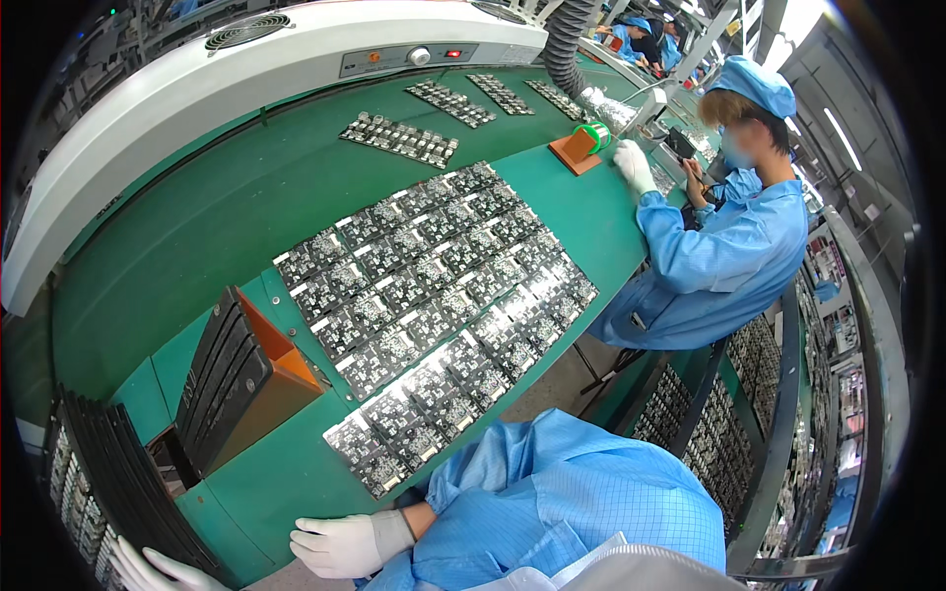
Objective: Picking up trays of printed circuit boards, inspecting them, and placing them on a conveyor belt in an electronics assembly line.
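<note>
In a white glove, my left hand (158, 571) is at the lower left edge, partly cut off. Its fingers are stretched and spread beside a row of black slotted rack plates (138, 497), with circuit boards (74, 492) along their outer side. Whether the fingertips touch the rack I cannot tell. My right hand (340, 547), also gloved in white, hovers at the near edge of the green table (241, 507). Its fingers point left, extended, and it holds nothing visible. Beyond it lies a large block of black circuit board panels (443, 295), laid in rows.
An orange-and-black angled holder (246, 374) stands left of the boards. Several more panels (399, 138) lie at the back, under a white hood (296, 59). A solder spool (596, 136) sits on an orange stand. A co-worker (729, 217) works at the right, near racks of boards (709, 424).
</note>
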Available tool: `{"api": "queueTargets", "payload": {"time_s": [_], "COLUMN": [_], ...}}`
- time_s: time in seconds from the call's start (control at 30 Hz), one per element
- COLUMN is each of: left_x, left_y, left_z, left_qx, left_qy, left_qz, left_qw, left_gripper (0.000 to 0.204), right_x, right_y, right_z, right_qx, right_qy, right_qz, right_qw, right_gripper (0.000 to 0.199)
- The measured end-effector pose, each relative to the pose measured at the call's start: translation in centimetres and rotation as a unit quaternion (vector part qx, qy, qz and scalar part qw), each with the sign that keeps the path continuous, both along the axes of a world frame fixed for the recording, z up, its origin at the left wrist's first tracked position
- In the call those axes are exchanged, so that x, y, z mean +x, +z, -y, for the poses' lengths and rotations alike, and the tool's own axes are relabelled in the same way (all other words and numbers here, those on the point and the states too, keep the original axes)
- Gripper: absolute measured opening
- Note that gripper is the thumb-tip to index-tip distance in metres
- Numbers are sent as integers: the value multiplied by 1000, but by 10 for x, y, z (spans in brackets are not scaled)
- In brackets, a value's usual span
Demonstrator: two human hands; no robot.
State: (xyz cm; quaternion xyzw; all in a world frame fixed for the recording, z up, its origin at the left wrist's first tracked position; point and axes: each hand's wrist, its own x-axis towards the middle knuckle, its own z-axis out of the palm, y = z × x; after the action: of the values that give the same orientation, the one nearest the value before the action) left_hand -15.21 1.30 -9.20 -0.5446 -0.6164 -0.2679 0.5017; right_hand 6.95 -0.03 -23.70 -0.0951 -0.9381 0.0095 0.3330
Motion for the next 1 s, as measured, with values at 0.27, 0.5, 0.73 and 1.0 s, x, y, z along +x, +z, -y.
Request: {"api": "queueTargets", "payload": {"time_s": [0.27, 0.5, 0.73, 1.0], "left_x": [3, 3, 4, 6], "left_y": [2, 2, 2, 4], "left_z": [0, 0, 0, -3], "left_qx": [-5, -4, -4, -2], "left_qy": [3, -1, 0, -10], "left_qz": [-1, -4, 0, 0], "left_qw": [1000, 1000, 1000, 1000], "left_gripper": [27, 26, 26, 26], "right_x": [-1, -3, -2, 0], "right_y": [-1, -6, -5, -5], "right_z": [1, 3, 3, 1], "right_qx": [0, -5, 3, 3], "right_qy": [-6, -8, -14, -8], "right_qz": [0, -3, 0, -5], "right_qw": [1000, 1000, 1000, 1000], "right_gripper": [34, 35, 36, 36]}}
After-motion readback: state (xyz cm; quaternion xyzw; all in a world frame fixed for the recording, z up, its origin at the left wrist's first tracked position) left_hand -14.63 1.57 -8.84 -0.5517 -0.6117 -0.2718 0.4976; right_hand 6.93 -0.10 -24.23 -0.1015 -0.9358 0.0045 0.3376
